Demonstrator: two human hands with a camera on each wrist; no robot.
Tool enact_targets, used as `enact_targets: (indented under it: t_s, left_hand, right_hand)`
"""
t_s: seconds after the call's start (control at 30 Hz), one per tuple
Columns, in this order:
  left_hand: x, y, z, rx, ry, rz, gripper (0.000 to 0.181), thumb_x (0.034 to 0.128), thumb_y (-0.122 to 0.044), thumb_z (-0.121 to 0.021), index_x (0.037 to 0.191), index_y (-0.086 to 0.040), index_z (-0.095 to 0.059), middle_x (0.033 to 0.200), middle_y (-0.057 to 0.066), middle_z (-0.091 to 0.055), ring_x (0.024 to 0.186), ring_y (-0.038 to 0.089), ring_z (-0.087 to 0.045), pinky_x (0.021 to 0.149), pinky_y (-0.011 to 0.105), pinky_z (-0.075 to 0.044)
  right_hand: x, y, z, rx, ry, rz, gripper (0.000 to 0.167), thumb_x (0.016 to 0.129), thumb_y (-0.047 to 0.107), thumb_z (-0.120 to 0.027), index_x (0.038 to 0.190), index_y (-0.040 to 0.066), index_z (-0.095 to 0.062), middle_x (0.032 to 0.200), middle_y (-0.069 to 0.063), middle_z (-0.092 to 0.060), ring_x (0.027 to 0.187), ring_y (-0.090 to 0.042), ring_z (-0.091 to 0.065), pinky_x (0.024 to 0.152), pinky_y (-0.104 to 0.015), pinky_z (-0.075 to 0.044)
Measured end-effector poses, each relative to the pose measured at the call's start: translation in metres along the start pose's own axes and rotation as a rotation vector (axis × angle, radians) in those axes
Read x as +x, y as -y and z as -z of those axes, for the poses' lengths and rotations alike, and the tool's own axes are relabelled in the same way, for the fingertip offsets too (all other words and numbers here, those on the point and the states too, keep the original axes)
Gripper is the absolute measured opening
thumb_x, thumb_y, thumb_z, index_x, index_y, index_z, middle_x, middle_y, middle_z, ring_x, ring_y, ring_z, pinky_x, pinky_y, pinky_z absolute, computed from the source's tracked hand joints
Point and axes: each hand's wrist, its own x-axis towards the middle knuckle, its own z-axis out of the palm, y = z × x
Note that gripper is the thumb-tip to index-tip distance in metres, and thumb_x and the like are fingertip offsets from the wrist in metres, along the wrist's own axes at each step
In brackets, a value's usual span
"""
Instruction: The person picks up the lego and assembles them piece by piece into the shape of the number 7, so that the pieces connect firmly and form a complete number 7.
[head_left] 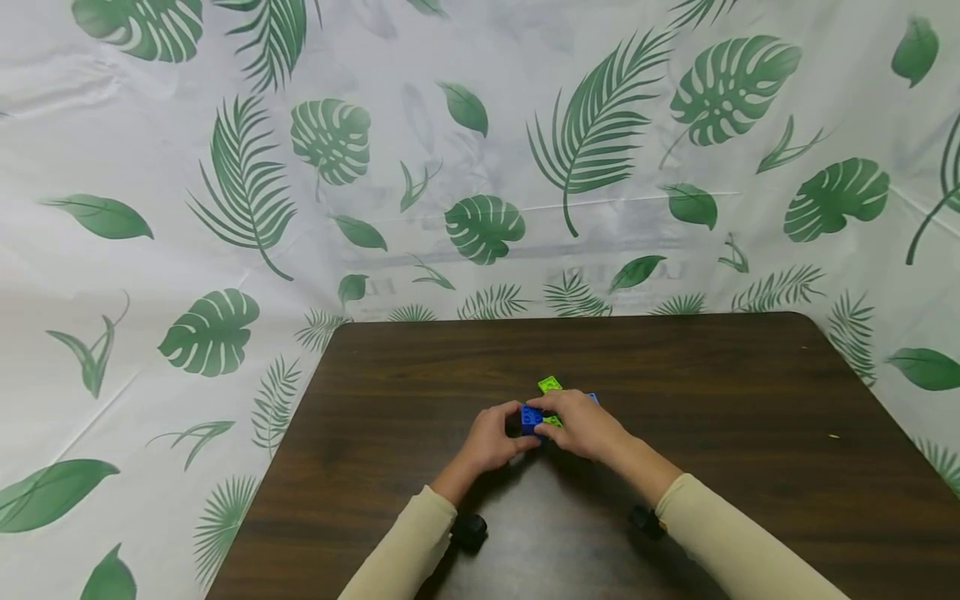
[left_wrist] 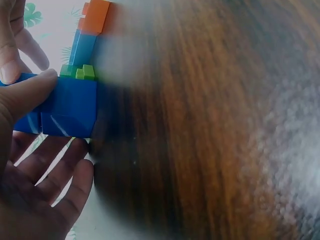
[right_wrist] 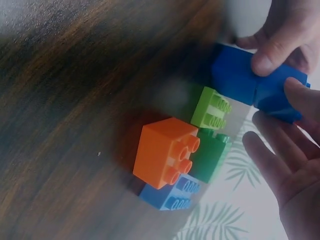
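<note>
Two dark blue bricks [head_left: 532, 418] [left_wrist: 70, 102] [right_wrist: 233, 75] lie end to end between the hands. My left hand [head_left: 489, 439] [left_wrist: 42, 195] [right_wrist: 295, 37] pinches them from the left, thumb on the near side. From the right, my right hand [head_left: 581, 425] [left_wrist: 11, 45] [right_wrist: 295, 175] also pinches them, its thumb and fingers on opposite sides. Whether the two bricks are joined cannot be told.
Beyond the dark blue bricks stand a lime brick [head_left: 550, 384] [right_wrist: 205, 107], a green brick [right_wrist: 210, 155], an orange brick [left_wrist: 96, 17] [right_wrist: 162, 152] and a lighter blue brick [left_wrist: 82, 49] [right_wrist: 162, 196] on the brown table [head_left: 420, 367]. Behind hangs a leaf-patterned sheet [head_left: 420, 75].
</note>
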Motion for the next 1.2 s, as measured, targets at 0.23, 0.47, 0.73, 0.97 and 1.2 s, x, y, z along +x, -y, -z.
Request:
enact_targets:
  t_s: [0.23,0.47,0.73,0.97,1.2]
  left_hand:
    - [0.001,-0.001,0.001,-0.030,-0.014,-0.038,0.037,0.0807,-0.030,-0.083,0.111,-0.016,-0.069,0.103,-0.002,-0.071,0.096,0.013,-0.065,0.084,0.031,-0.052]
    - [0.002,-0.002,0.002,0.015,-0.018,-0.035,0.039,0.0795,-0.030,-0.084,0.112,-0.013,-0.070,0.102,-0.001,-0.071,0.093,0.012,-0.065,0.083,0.029,-0.052]
    - [0.006,-0.004,0.008,0.075,0.014,-0.059,0.038,0.0780,-0.032,-0.084,0.108,-0.013,-0.071,0.099,-0.002,-0.070,0.089,0.010,-0.064,0.080,0.026,-0.052]
    - [0.007,-0.005,0.012,0.024,0.067,-0.066,0.040,0.0810,-0.032,-0.082,0.114,-0.014,-0.068,0.103,-0.004,-0.070,0.094,0.011,-0.066,0.084,0.028,-0.053]
    - [0.009,-0.004,0.012,0.057,0.075,-0.088,0.033,0.0838,-0.029,-0.080,0.112,-0.013,-0.070,0.102,-0.002,-0.071,0.093,0.012,-0.066,0.082,0.027,-0.053]
  right_hand:
    - [0.001,0.001,-0.002,-0.039,-0.012,0.002,0.040,0.088,0.019,-0.075,0.125,0.005,-0.067,0.114,-0.009,-0.069,0.105,-0.027,-0.065,0.091,-0.046,-0.051]
    - [0.001,0.000,-0.004,-0.054,-0.026,0.007,0.040,0.088,0.019,-0.075,0.124,0.005,-0.067,0.113,-0.010,-0.069,0.104,-0.028,-0.065,0.090,-0.047,-0.051]
    - [0.002,-0.001,-0.007,-0.071,-0.038,0.008,0.041,0.087,0.021,-0.076,0.125,0.006,-0.067,0.115,-0.010,-0.069,0.105,-0.028,-0.065,0.090,-0.048,-0.051]
    - [0.001,-0.002,-0.010,-0.062,-0.021,-0.031,0.043,0.088,0.022,-0.076,0.128,0.008,-0.065,0.119,-0.009,-0.068,0.109,-0.029,-0.063,0.092,-0.048,-0.051]
    - [0.003,-0.005,-0.005,-0.087,0.000,0.001,0.041,0.087,0.022,-0.076,0.124,0.006,-0.067,0.115,-0.007,-0.069,0.104,-0.025,-0.065,0.089,-0.045,-0.052]
